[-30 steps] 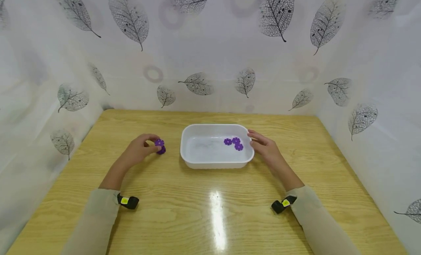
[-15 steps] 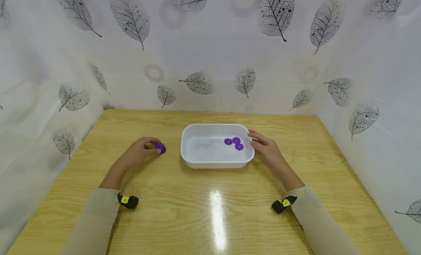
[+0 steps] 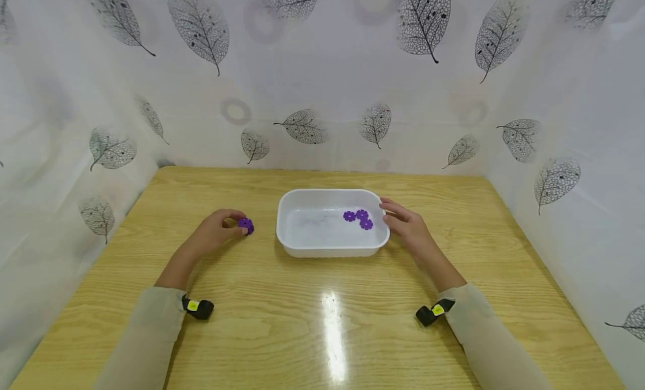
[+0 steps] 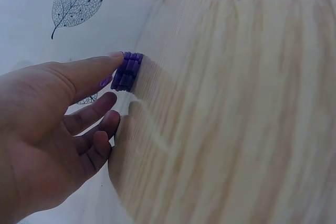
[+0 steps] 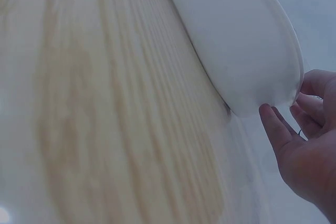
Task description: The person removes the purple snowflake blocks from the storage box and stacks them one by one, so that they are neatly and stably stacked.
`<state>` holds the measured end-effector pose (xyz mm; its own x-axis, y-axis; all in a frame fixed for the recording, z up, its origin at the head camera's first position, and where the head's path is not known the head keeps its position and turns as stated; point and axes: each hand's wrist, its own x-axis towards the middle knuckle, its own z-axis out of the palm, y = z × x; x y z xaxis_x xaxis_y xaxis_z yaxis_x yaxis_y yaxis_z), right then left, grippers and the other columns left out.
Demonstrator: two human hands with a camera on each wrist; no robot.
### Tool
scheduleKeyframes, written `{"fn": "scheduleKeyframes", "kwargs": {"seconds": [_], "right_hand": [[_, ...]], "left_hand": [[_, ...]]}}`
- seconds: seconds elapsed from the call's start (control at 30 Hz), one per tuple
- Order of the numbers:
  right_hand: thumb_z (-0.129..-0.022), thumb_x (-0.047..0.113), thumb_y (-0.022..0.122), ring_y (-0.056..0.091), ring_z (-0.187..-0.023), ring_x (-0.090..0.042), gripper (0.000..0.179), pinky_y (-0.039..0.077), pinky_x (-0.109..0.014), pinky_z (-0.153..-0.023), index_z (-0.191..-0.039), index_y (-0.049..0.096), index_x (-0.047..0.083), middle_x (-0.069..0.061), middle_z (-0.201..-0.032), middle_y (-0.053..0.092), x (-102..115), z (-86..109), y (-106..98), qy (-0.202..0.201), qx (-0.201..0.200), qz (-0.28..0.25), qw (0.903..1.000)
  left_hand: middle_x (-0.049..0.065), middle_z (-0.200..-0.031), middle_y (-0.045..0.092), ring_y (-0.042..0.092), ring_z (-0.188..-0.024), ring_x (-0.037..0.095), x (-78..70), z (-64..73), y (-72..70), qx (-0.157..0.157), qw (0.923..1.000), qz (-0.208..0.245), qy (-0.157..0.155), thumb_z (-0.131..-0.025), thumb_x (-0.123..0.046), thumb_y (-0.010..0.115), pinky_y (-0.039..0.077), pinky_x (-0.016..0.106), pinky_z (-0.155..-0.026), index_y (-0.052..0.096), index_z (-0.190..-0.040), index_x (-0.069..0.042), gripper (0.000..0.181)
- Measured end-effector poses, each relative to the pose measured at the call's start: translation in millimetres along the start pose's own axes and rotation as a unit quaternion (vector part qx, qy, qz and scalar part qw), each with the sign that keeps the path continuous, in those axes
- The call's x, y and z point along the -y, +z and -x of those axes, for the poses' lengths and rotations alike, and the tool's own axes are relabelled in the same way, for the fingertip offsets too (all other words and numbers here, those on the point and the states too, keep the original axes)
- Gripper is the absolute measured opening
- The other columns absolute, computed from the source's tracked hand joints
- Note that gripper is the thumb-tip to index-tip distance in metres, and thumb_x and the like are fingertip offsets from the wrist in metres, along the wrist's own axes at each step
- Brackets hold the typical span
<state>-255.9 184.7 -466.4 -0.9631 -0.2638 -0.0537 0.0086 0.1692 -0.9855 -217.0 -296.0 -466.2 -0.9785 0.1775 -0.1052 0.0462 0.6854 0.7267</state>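
My left hand (image 3: 215, 229) pinches a purple notched plastic disc (image 3: 245, 224) between thumb and fingers. It lies at a small stack of similar discs on the table, left of the white tub. The left wrist view shows the purple stack (image 4: 128, 72) with its ribbed edges and the thumb at its top. A sliver of purple disc (image 4: 106, 81) shows behind the thumb. My right hand (image 3: 410, 229) holds the right end of the white tub (image 3: 327, 248). In the right wrist view its thumb (image 5: 273, 121) presses the outer wall and the other fingers reach the rim.
Several purple discs (image 3: 361, 215) lie at the right inside the tub. The wooden table (image 3: 272, 323) carries a bright reflection near its front. A white curtain (image 3: 322, 71) with leaf prints borders the table at the back and sides.
My left hand has lowered its disc onto the purple stack and has stayed there for the last half second. The right hand and the tub have kept their place.
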Motion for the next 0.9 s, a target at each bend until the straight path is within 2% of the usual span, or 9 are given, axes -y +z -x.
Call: {"fn": "scheduleKeyframes", "kwargs": {"seconds": [0.9], "right_hand": [[-0.102, 0.026, 0.061, 0.044, -0.142, -0.026, 0.047, 0.049, -0.019, -0.099, -0.145, 0.054, 0.010, 0.006, -0.162, 0.036, 1.7, 0.8, 1.8, 0.008, -0.010, 0.009, 0.9999]], "left_hand": [[0.024, -0.139, 0.055, 0.058, -0.114, 0.037, 0.0, 1.1, 0.0, 0.001, 0.9999, -0.010, 0.006, -0.099, -0.025, 0.066, 0.047, 0.052, -0.096, 0.057, -0.137, -0.001, 0.046]]}}
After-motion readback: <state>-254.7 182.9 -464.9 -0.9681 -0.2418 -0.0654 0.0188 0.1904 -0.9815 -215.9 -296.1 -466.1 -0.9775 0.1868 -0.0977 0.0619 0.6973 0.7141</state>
